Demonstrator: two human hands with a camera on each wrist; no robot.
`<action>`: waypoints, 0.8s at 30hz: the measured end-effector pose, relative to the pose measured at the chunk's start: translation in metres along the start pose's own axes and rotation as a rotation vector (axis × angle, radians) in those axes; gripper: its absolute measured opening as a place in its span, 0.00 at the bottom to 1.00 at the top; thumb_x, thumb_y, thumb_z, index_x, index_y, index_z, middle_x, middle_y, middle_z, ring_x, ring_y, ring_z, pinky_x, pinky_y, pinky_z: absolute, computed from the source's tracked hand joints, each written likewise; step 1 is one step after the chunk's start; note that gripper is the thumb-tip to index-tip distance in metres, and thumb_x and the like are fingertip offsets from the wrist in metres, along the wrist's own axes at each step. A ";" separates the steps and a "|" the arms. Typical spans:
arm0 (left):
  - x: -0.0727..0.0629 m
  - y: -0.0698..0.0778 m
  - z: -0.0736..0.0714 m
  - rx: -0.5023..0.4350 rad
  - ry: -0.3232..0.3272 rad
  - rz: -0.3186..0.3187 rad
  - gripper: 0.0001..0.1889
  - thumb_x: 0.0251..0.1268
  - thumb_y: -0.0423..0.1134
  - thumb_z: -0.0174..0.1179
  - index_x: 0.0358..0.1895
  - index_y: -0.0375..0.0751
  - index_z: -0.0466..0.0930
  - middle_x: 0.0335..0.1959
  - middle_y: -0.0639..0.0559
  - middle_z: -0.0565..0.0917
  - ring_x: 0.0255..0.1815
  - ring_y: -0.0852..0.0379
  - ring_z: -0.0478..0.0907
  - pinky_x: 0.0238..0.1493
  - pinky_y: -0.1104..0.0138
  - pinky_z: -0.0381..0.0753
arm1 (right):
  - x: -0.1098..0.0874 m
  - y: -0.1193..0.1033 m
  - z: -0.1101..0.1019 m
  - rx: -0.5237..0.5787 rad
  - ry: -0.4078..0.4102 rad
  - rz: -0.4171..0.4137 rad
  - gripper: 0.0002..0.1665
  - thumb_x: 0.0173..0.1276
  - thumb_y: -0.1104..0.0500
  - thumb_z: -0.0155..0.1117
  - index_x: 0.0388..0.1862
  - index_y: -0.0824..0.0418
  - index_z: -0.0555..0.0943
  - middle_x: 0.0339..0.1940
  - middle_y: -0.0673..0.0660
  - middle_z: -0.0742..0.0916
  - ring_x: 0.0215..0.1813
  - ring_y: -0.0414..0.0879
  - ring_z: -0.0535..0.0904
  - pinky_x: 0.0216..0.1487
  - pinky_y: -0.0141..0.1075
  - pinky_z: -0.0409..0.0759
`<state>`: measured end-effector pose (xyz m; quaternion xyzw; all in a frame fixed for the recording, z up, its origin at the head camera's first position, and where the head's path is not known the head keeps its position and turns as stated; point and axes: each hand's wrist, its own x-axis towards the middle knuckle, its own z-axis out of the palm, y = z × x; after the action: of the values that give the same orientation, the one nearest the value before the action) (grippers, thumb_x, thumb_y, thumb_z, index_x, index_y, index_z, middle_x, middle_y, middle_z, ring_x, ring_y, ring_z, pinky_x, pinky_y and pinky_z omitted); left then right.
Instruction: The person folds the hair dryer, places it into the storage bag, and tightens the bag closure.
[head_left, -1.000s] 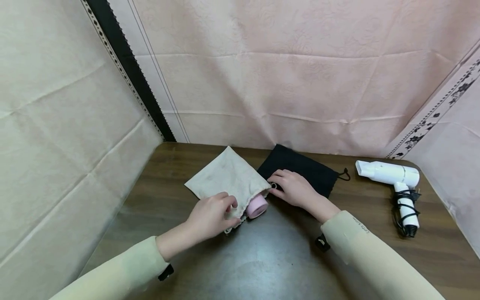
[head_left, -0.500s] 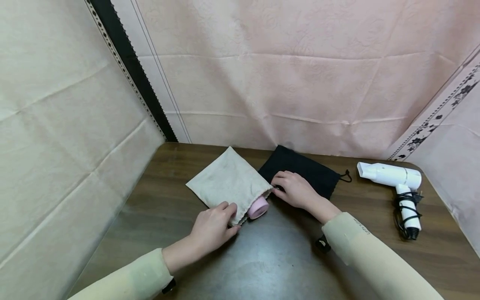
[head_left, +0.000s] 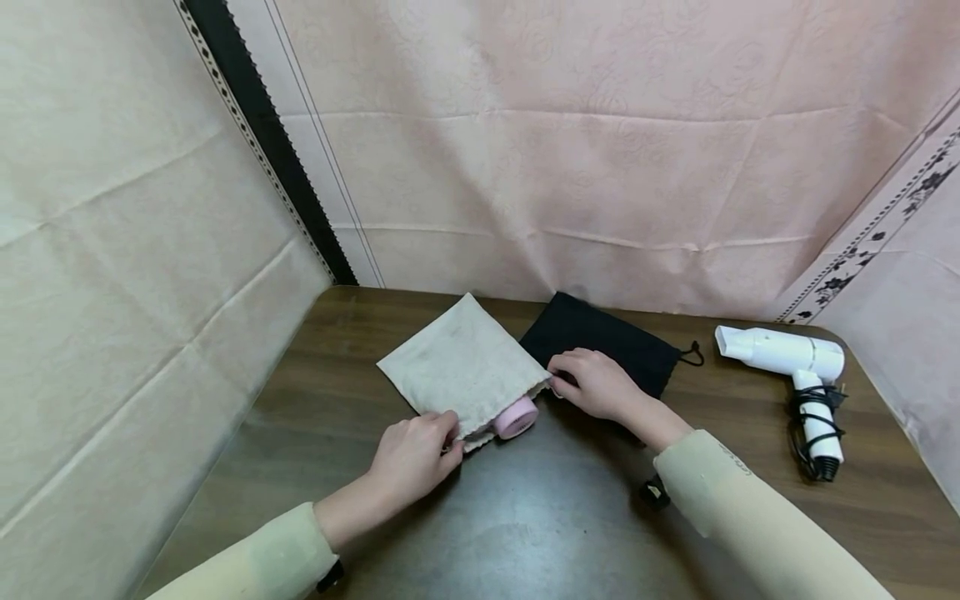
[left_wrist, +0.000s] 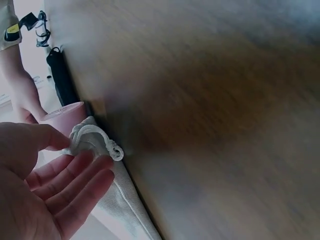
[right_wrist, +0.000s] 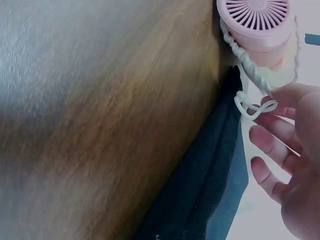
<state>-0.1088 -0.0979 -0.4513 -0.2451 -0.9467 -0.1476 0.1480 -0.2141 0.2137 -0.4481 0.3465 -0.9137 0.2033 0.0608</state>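
A beige drawstring bag (head_left: 468,362) lies on the table with its mouth toward me. Out of that mouth sticks the round, slotted end of a pink appliance (head_left: 516,417); the rest is hidden inside. In the right wrist view the pink grille (right_wrist: 257,15) shows radial slots. My left hand (head_left: 414,458) pinches the bag's near corner, where a white cord (left_wrist: 97,131) loops beside the fingertips. At the mouth's other corner, my right hand (head_left: 596,385) pinches the edge between thumb and index finger, a knotted cord (right_wrist: 255,106) hanging there.
A black drawstring pouch (head_left: 607,333) lies flat behind my right hand. At the table's right side rests a white hair dryer (head_left: 780,350), its black cord wound round the handle. Pale cloth (head_left: 525,167) hangs behind the table (head_left: 315,400).
My left hand moves from above the bag's mouth to its near corner and takes hold, then draws slightly left. The right hand stays at its corner, shifting slightly; the mouth looks flatter and wider.
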 end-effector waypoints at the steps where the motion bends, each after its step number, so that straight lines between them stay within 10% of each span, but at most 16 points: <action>1: 0.000 -0.001 0.000 -0.009 0.002 -0.001 0.13 0.59 0.36 0.74 0.27 0.48 0.75 0.19 0.60 0.72 0.18 0.57 0.75 0.16 0.62 0.69 | 0.000 0.000 -0.001 0.009 -0.002 0.010 0.04 0.74 0.61 0.69 0.38 0.52 0.85 0.33 0.47 0.85 0.37 0.44 0.79 0.42 0.45 0.81; 24: 0.032 -0.047 -0.037 -0.195 0.047 -0.076 0.06 0.69 0.32 0.66 0.37 0.46 0.79 0.25 0.60 0.81 0.21 0.65 0.72 0.21 0.65 0.73 | -0.019 -0.042 -0.033 0.311 0.023 -0.028 0.12 0.76 0.65 0.64 0.35 0.49 0.78 0.23 0.39 0.76 0.24 0.39 0.72 0.27 0.31 0.71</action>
<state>-0.1514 -0.1363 -0.4164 -0.2189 -0.9327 -0.2500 0.1401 -0.1737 0.2104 -0.4092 0.3621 -0.8656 0.3453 0.0196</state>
